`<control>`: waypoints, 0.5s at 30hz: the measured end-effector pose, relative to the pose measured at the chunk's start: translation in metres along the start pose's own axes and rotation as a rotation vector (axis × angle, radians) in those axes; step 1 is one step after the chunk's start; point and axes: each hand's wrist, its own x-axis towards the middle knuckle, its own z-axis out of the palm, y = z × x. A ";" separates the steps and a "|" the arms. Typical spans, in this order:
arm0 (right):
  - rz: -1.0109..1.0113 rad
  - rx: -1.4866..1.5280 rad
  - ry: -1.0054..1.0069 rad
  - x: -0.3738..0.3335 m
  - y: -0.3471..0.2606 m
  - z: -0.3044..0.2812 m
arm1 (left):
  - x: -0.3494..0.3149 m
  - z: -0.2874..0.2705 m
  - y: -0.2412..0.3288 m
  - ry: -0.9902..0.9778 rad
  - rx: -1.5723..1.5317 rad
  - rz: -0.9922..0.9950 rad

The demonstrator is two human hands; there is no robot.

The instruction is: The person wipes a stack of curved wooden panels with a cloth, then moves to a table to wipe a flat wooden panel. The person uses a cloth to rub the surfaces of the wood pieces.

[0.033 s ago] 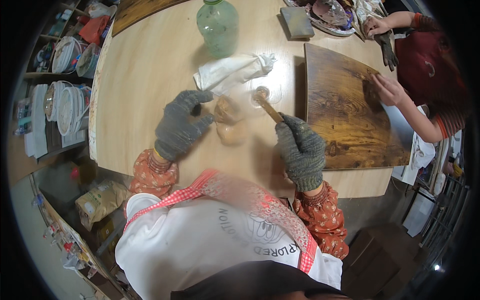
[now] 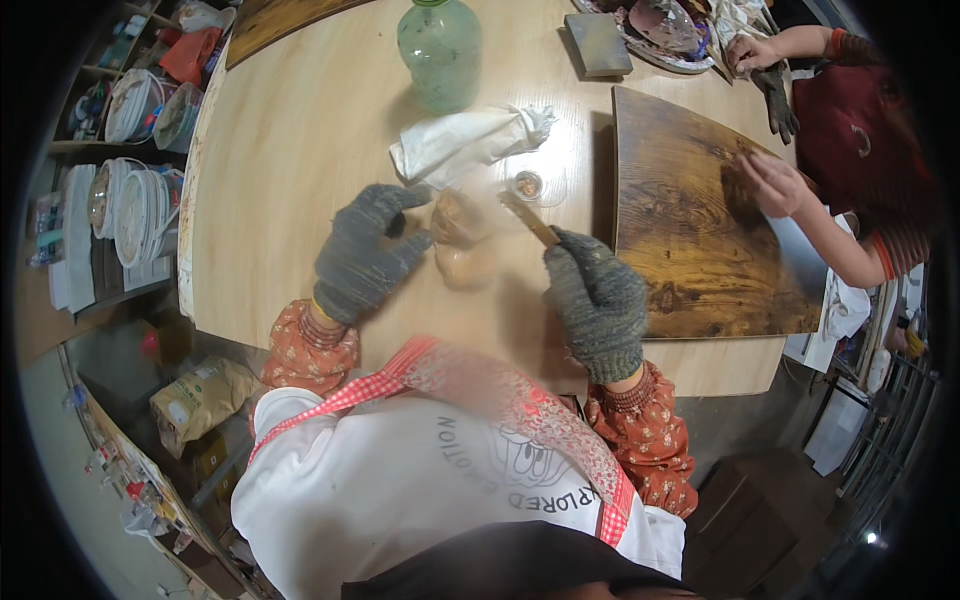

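Observation:
A dark grey knit glove covers each hand. My left hand (image 2: pixel 365 245) is curled, its thumb and forefinger at the left edge of a lumpy tan-brown piece (image 2: pixel 458 218). A paler rounded lump (image 2: pixel 466 266) adjoins it on the near side; blur hides whether they are one thing. My right hand (image 2: pixel 597 300) is closed round a flat, narrow brown stick (image 2: pixel 532 220), which points up and left toward the lumpy piece. Just beyond the stick's tip stands a small clear cup (image 2: pixel 526 185) with brownish stuff inside.
Beyond my hands lie a crumpled white cloth (image 2: pixel 470 142) and a green-tinted jar (image 2: pixel 440 55). A wood-grain board (image 2: pixel 700 230) lies to the right, with a co-worker's hand (image 2: pixel 775 182) over it. A grey block (image 2: pixel 598 45) sits at the back. Lidded buckets (image 2: pixel 145 215) stand on left shelves.
My right hand has drawn slightly left, and the stick's tip has moved from over the clear cup to its near left side. My left hand stays at the lumpy piece.

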 end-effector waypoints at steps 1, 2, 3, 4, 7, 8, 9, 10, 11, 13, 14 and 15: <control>0.046 -0.101 -0.053 0.002 -0.001 0.005 | -0.003 0.003 0.000 -0.018 0.020 0.011; 0.060 -0.209 -0.123 0.006 -0.002 0.010 | -0.004 0.005 0.000 -0.062 0.057 -0.013; 0.073 -0.315 -0.192 0.010 -0.001 0.013 | -0.005 0.007 0.000 -0.107 0.094 -0.037; -0.337 -0.647 -0.238 0.014 0.001 0.018 | -0.004 0.008 -0.001 -0.072 0.131 0.065; -0.156 -0.532 -0.278 0.018 0.007 0.023 | -0.003 0.019 -0.003 0.045 0.337 0.245; -0.126 -0.559 -0.295 0.017 0.009 0.024 | -0.004 0.022 -0.005 0.030 0.310 0.228; -0.099 -0.582 -0.315 0.016 0.010 0.025 | -0.006 0.025 -0.006 0.012 0.283 0.211; -0.069 -0.605 -0.343 0.015 0.010 0.026 | -0.007 0.027 -0.009 -0.014 0.262 0.174; -0.058 -0.573 -0.319 0.013 0.011 0.027 | -0.010 0.031 -0.011 0.033 0.237 0.193; -0.073 -0.505 -0.267 0.011 0.012 0.030 | -0.015 0.037 -0.013 0.128 0.209 0.200; -0.059 -0.492 -0.264 0.011 0.013 0.031 | -0.017 0.041 -0.014 0.119 0.134 0.144; -0.072 -0.472 -0.253 0.010 0.014 0.032 | -0.019 0.044 -0.014 0.117 0.063 0.080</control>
